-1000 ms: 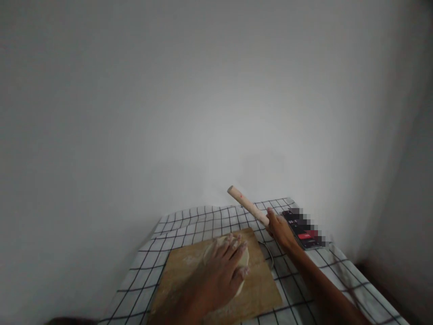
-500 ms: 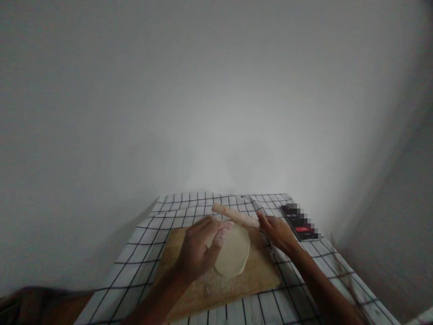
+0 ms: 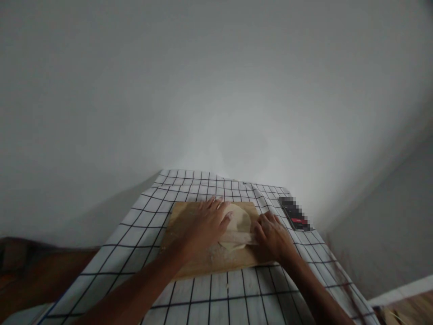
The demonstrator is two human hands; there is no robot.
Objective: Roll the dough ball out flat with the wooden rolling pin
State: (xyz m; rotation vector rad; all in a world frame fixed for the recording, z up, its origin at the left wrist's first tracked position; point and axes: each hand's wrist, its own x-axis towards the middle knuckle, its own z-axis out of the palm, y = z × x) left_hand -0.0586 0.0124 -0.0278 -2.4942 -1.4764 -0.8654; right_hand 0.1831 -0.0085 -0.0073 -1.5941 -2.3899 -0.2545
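Observation:
A flat, pale round of dough (image 3: 239,217) lies on a floury wooden board (image 3: 233,262). Across its near part rests a light rolling pin (image 3: 239,238). My right hand (image 3: 274,235) is closed round the pin's right end. With fingers stretched out, my left hand (image 3: 210,222) lies over the left side of the dough and covers that part of it. The pin's left end is hidden under or behind this hand, and whether the palm presses on it I cannot tell.
The board stands on a table with a white, black-checked cloth (image 3: 216,293). To the right of my right hand lies a dark phone (image 3: 293,213), partly blurred out. A grey-white wall (image 3: 216,113) rises behind the table.
My right hand has brought the rolling pin from beyond the dough down onto its near part. My left hand has gone from bent fingers at the dough's edge to stretched flat. The view has tilted.

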